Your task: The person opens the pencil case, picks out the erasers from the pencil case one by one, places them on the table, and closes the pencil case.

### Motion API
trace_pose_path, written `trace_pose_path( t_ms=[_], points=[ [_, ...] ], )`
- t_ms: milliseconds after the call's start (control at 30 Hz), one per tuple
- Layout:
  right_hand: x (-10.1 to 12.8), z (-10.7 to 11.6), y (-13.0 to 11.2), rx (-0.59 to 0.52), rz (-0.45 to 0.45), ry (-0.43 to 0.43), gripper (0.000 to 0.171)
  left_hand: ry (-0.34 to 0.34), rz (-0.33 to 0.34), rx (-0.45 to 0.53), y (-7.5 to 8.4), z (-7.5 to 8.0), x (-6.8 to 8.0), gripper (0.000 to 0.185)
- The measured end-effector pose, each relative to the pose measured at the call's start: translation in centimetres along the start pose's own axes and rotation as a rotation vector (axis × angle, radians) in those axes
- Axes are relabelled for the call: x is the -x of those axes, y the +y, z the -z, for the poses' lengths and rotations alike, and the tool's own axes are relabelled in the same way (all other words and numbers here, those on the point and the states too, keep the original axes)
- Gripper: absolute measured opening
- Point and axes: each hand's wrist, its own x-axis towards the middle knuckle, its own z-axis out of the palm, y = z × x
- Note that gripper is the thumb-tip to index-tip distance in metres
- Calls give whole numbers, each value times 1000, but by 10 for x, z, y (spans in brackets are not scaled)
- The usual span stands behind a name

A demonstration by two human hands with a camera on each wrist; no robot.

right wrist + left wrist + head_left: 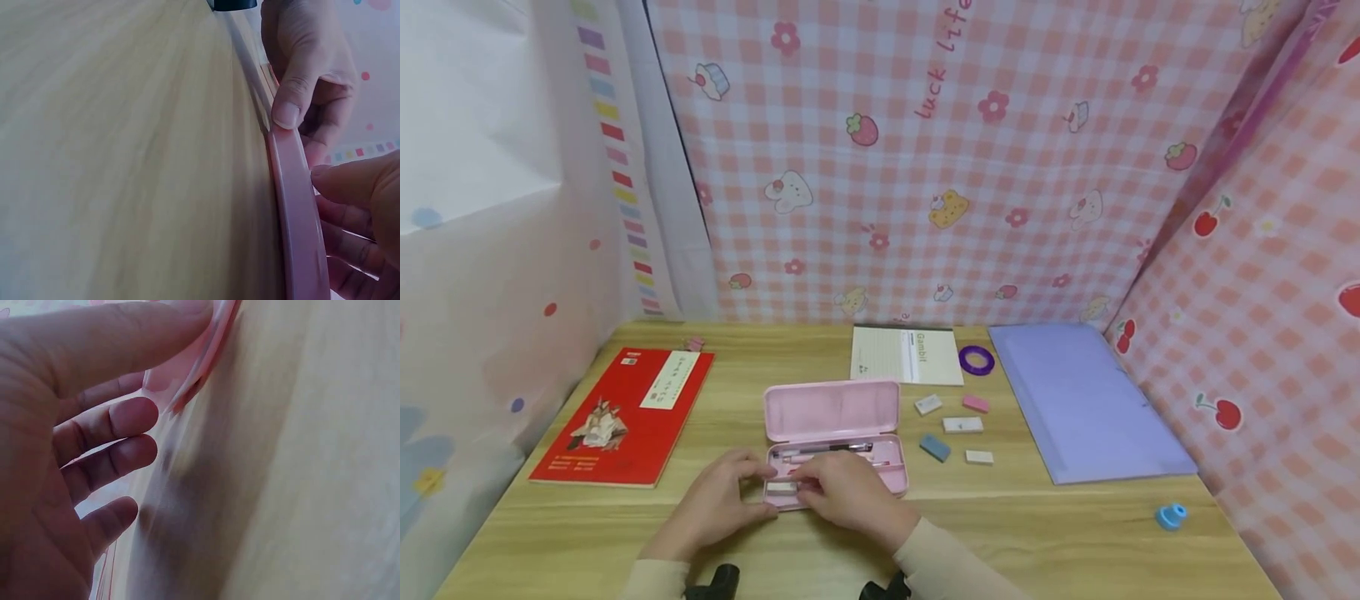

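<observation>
A pink pencil case lies with its lid tipped back on the table. My left hand holds the left end of the case, its thumb on the front corner and a forefinger at the side. In the right wrist view, that thumb presses the rim. My right hand reaches into the front part of the case, fingertips at the right end of a white eraser. Whether they pinch it I cannot tell. Behind the hand lie a black pen and a pink-white pen.
Right of the case lie several loose erasers, among them a blue one and a pink one. Behind are a notepad and a purple tape roll. A red book lies left, a lilac folder and blue stopper-like piece right.
</observation>
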Motion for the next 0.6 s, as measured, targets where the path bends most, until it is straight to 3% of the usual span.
trace_pose_path(
  t_ms=[167,433,600],
  points=[
    [-6,-3,-3,50,3,7,18,-5,-13,0,-1,-1,-1,38],
    [-12,-5,-7,123,-2,8,13,-12,25,26,-1,-2,-2,36],
    [-9,-5,-5,170,19,15,12,0,5,15,-1,-4,0,36]
  ],
)
